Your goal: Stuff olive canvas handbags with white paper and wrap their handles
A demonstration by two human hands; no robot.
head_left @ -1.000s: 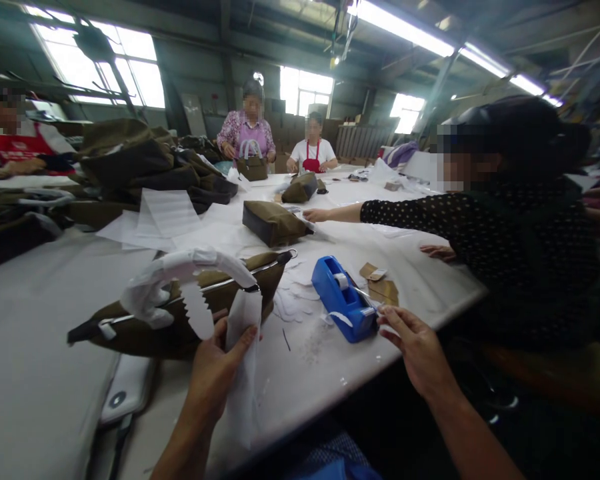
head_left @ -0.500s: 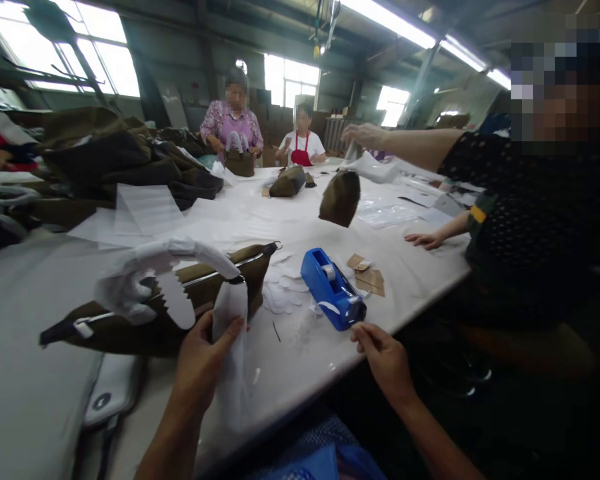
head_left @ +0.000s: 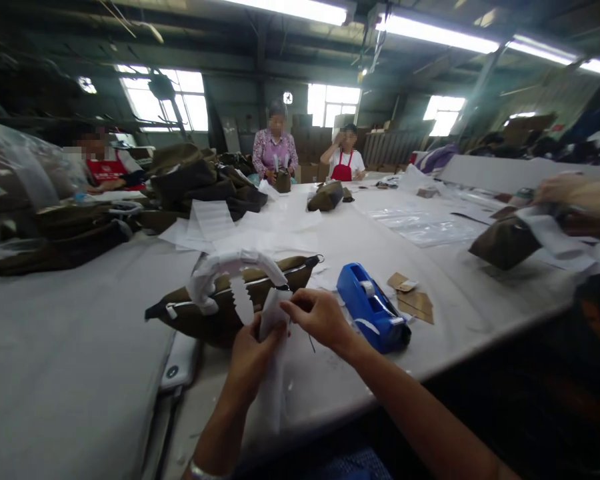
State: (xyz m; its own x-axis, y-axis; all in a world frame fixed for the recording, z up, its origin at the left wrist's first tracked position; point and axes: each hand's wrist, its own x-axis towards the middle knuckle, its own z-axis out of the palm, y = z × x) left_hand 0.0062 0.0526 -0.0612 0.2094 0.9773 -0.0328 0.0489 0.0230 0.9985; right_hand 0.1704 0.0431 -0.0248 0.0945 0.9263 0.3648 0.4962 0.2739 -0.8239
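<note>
An olive-brown zippered bag lies on the table in front of me, its arched handle wrapped in white. Beside the handle's right end, my left hand is closed on a sheet of thin white paper, thumb in front, the lower part hanging down. My right hand meets the paper's right edge with fingers pinched. Whatever those fingertips hold is too small to make out. A blue tape dispenser stands just right of my right hand.
Brown tags lie beyond the dispenser. White sheets and a heap of olive-brown bags are at the back left. A white device with a cable sits by the near edge. At right, a co-worker's hand is at another bag.
My right hand has moved left from the dispenser's cutting end to the paper in my left hand. The view has turned left. The co-worker's bag at right is now lower, near the table.
</note>
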